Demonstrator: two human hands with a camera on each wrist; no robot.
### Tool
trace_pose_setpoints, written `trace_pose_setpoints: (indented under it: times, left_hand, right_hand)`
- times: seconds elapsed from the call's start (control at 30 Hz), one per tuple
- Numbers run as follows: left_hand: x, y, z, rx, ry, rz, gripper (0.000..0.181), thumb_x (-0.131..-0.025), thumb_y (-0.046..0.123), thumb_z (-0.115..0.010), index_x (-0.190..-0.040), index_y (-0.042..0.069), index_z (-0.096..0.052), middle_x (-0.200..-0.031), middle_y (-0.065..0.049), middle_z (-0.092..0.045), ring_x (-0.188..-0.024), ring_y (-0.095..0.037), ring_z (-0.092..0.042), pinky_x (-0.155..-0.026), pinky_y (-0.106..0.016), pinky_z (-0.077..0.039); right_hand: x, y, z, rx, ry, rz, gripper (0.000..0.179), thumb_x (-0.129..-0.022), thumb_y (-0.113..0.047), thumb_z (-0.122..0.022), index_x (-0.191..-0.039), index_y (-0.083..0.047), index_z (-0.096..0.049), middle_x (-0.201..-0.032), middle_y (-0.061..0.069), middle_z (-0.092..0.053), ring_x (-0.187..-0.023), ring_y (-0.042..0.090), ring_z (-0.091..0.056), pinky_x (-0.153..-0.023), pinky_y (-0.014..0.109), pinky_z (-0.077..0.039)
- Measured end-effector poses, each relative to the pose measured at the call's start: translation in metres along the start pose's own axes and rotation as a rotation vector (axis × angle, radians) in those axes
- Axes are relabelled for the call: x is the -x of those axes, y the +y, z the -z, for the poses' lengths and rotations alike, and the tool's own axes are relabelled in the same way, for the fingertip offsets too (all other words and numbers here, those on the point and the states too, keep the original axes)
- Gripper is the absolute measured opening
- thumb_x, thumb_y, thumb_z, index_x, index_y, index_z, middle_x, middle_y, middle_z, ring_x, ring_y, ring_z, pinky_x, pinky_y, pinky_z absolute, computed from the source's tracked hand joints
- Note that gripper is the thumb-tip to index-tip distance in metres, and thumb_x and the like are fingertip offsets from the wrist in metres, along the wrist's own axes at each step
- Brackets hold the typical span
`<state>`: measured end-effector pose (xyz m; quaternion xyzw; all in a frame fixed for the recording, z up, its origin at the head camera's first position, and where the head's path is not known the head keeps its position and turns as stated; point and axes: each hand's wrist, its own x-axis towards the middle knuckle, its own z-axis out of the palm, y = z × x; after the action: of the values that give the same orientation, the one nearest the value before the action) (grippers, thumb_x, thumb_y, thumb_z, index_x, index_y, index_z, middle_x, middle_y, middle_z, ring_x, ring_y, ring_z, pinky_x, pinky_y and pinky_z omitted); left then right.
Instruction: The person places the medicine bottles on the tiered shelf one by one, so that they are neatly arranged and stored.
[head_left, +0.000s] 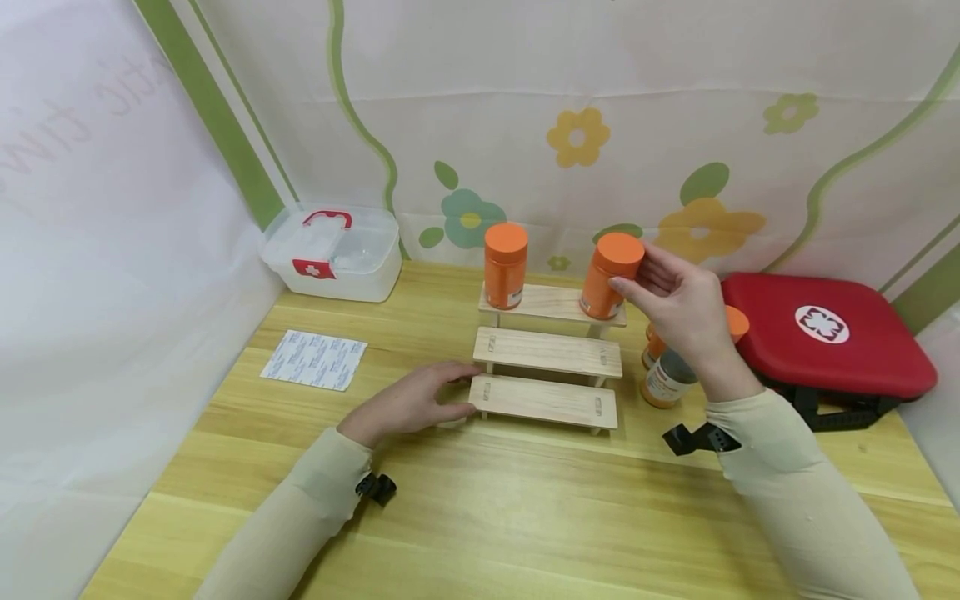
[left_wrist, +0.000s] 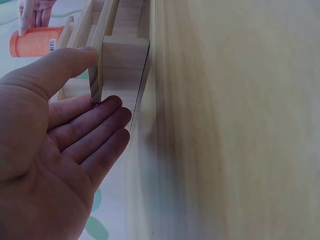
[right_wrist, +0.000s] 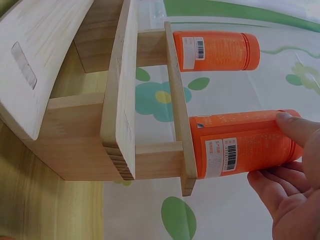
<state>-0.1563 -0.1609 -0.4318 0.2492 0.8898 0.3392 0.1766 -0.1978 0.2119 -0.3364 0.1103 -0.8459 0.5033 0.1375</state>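
A three-step wooden stand is on the table. On its top step, at the left, stands an orange pill bottle. My right hand grips a second orange pill bottle near its lid, thumb on one side and fingers on the other. This bottle's base meets the right end of the top step, and its label faces the right wrist camera. My left hand is at the left end of the lowest step, fingers mostly straight, thumb touching the board.
A grey-capped bottle and orange-lidded bottles stand right of the stand, partly behind my right hand. Farther right lies a red first-aid case. A clear first-aid box and a printed blister sheet are at the left.
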Motion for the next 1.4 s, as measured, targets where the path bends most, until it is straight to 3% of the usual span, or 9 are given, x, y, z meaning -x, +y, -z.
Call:
trace_pose_setpoints:
  times: [0.4,0.63,0.8,1.13,1.4]
  left_hand:
    - [-0.001,0.001,-0.001,-0.004,-0.010,0.011,0.062,-0.102,0.034,-0.076,-0.158,0.016,-0.056,-0.162,-0.007,-0.057,-0.153,-0.029,-0.051,-0.128,-0.052,-0.042]
    - [-0.001,0.003,0.001,0.003,-0.014,0.023,0.062,-0.102,0.035,-0.076,-0.158,0.016,-0.056,-0.162,-0.008,-0.056,-0.153,-0.031,-0.050,-0.128,-0.053,-0.042]
    - [-0.001,0.004,0.001,0.006,-0.011,0.027,0.062,-0.102,0.035,-0.076,-0.158,0.016,-0.056,-0.163,-0.008,-0.056,-0.153,-0.030,-0.050,-0.128,-0.053,-0.042]
    - [-0.001,0.003,0.003,-0.002,-0.012,0.020,0.063,-0.102,0.034,-0.077,-0.158,0.016,-0.055,-0.162,-0.009,-0.057,-0.153,-0.031,-0.051,-0.128,-0.053,-0.042]
    - [0.000,0.003,0.002,-0.005,-0.011,0.019,0.063,-0.102,0.034,-0.076,-0.158,0.016,-0.055,-0.163,-0.009,-0.056,-0.153,-0.032,-0.050,-0.128,-0.054,-0.041]
  right_hand:
    - [0.012,0.001,0.015,-0.031,-0.037,-0.049,0.072,-0.095,-0.016,-0.085,-0.159,-0.010,-0.053,-0.158,0.018,-0.058,-0.141,0.023,-0.064,-0.097,0.009,-0.055]
    - [0.023,0.004,0.023,-0.046,-0.017,0.033,0.070,-0.093,-0.004,-0.085,-0.156,-0.003,-0.055,-0.154,0.021,-0.060,-0.136,0.007,-0.066,-0.099,0.010,-0.054]
    - [0.033,0.000,0.028,-0.024,0.017,0.088,0.066,-0.091,0.001,-0.084,-0.152,-0.006,-0.061,-0.149,0.018,-0.067,-0.129,-0.004,-0.067,-0.099,0.012,-0.056]
    - [0.049,0.003,0.042,-0.020,0.031,0.147,0.064,-0.088,0.014,-0.080,-0.148,-0.003,-0.065,-0.146,0.003,-0.071,-0.130,-0.004,-0.067,-0.099,0.010,-0.055]
    - [0.063,0.010,0.049,-0.018,0.069,0.124,0.061,-0.088,0.013,-0.082,-0.145,-0.004,-0.068,-0.142,-0.005,-0.073,-0.128,-0.003,-0.068,-0.099,0.010,-0.055]
